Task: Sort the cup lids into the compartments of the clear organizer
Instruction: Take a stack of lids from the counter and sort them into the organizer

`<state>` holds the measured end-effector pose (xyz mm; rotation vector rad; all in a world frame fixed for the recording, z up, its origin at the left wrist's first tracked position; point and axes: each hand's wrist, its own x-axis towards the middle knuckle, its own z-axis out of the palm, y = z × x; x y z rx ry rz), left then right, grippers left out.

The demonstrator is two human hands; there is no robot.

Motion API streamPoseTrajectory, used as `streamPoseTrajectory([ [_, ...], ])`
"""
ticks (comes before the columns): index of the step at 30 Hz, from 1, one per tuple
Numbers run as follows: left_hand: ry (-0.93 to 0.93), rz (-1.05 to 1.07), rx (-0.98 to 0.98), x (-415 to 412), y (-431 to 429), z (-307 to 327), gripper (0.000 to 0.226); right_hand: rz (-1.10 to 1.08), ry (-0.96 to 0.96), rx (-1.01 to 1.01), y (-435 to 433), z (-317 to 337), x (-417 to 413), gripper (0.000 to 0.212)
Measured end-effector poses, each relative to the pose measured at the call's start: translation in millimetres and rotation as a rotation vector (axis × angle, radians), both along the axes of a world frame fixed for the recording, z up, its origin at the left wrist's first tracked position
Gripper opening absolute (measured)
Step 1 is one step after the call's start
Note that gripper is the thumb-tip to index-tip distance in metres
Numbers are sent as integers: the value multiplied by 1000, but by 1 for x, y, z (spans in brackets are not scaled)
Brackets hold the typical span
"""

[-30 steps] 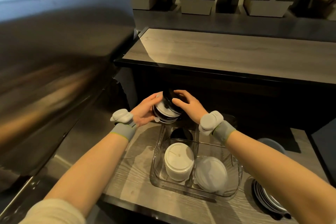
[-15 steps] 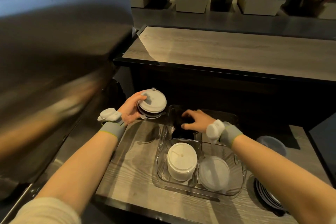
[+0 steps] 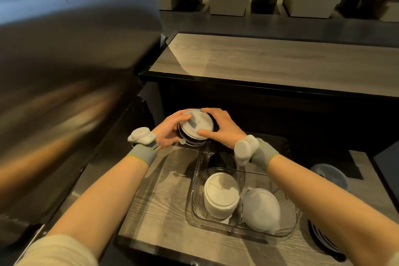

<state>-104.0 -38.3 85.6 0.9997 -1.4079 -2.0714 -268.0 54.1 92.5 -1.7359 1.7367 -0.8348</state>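
Note:
I hold a small stack of cup lids (image 3: 197, 124), a frosted white one on top of black ones, just behind the clear organizer (image 3: 195, 201). My left hand (image 3: 169, 130) grips the stack from the left. My right hand (image 3: 223, 126) curls round its right side, thumb on the top lid. In the organizer, black lids (image 3: 221, 161) lie in the far left compartment, a stack of white lids (image 3: 221, 195) stands in the near left one, and frosted lids (image 3: 260, 208) lean in the near right one.
A steel appliance (image 3: 75, 71) rises close on the left. A raised wooden counter (image 3: 269, 60) runs behind the work surface. A bluish lid (image 3: 329, 174) and a dark striped stack (image 3: 323, 237) lie to the organizer's right.
My right hand left the far left compartment, where it put black lids, and came back up to the stack that my left hand holds. The stack moved slightly right.

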Motion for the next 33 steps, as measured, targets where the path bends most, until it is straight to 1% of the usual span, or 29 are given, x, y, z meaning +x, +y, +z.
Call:
streamPoseTrajectory([
  [2, -12, -32, -5, -3, 3, 2, 26, -8, -14, 42, 0, 1, 7, 75],
  [4, -29, -52, 9, -5, 9, 5, 32, -62, -60, 41, 3, 1, 8, 75],
  [6, -30, -39, 30, -5, 14, 5, 35, -92, -173, 59, 6, 2, 6, 72],
  [9, -10, -37, 5, -7, 20, 4, 28, -122, -356, 83, 14, 5, 2, 65],
  [12, -2, -36, -4, -10, 26, 4, 25, -138, -446, 101, 23, 9, -2, 60],
  [15, 10, 2, 22, -18, 34, 5, 30, -229, -545, 71, 36, 14, -11, 55],
  [17, 10, 64, 48, -22, 35, 4, 34, -278, -493, 60, 46, 14, -26, 55],
  [19, 2, 100, 62, -27, 38, 4, 37, -289, -339, 106, 61, 11, -47, 57],
  [21, -16, 100, 62, -34, 42, 5, 39, -263, -211, 190, 76, 8, -67, 59],
  [25, -26, 123, 69, -51, 53, 6, 39, -196, -74, 365, 94, -3, -87, 62],
  [27, -31, 125, 64, -58, 58, 6, 38, -174, -38, 383, 97, -10, -87, 62],
  [31, -55, 149, 56, -63, 63, 3, 40, -9, -9, 373, 101, -22, -79, 68],
  [33, -45, 159, 69, -64, 63, 2, 34, -68, -23, 357, 102, -29, -85, 66],
])
